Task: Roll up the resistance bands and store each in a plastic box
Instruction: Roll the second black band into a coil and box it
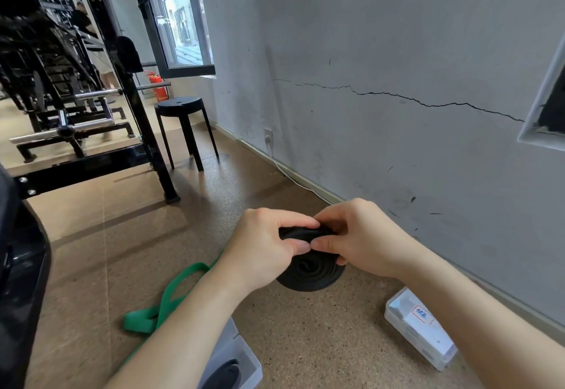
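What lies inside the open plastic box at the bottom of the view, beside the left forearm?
A black object, apparently a rolled band, lies in the plastic box. The left forearm covers the box's left side, so anything else inside cannot be seen.

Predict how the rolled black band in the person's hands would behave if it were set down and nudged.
The black band would probably loosen: the left hand and right hand both pinch its coils together. Stood on edge, the round coil might roll; laid flat, it should stay put. It looks matt and rubbery, so likely grippy, not slippery.
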Demonstrator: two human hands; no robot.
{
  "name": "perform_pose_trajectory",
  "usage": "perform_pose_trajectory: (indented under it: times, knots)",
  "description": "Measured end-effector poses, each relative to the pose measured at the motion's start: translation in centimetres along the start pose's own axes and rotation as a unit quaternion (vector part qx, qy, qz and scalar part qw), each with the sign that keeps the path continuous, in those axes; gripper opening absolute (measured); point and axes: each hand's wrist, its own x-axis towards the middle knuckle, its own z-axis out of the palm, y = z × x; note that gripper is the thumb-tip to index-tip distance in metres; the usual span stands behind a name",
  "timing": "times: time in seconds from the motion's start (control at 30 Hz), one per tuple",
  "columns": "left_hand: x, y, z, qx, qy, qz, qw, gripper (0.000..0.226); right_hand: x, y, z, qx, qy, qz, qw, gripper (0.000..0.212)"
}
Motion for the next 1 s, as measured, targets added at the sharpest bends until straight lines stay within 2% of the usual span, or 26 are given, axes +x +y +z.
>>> perform_pose_trajectory:
  times: [0.13,0.33,0.53,0.73,0.83,0.93,1.0]
  knots:
    - [0.0,0.2,0.0,-0.041,0.027,0.014,0.999,0.035,0.0,-0.1,-0.2,-0.019,0.048,-0.017,0.998,0.013]
    - [0.6,-0.6,-1.1,-0.093,0.069,-0.001,0.993,0.028,-0.2,0.1,-0.9,0.117,0.091,0.021,0.989,0.01]
    - [0.5,-0.6,-1.2,-0.167,0.052,-0.034,0.984,0.028,-0.4,-0.2,-0.8,0.194,0.084,0.043,0.976,0.02]
    - [0.8,-0.8,-1.5,-0.179,0.067,-0.043,0.981,0.028,-0.4,-0.3,-0.6,0.225,0.09,0.047,0.969,0.02]
    - [0.7,-0.9,-1.6,-0.188,0.045,-0.046,0.98,0.026,-0.4,-0.2,-0.6,0.23,0.099,0.051,0.967,0.019]
    - [0.4,-0.8,-1.6,-0.2,-0.021,-0.052,0.978,0.042,-0.4,0.0,-0.6,0.242,0.117,0.058,0.961,0.017]
    - [0.4,-0.8,-1.6,-0.182,-0.03,-0.047,0.982,0.05,-0.4,0.1,-0.6,0.251,0.118,0.066,0.958,0.017]
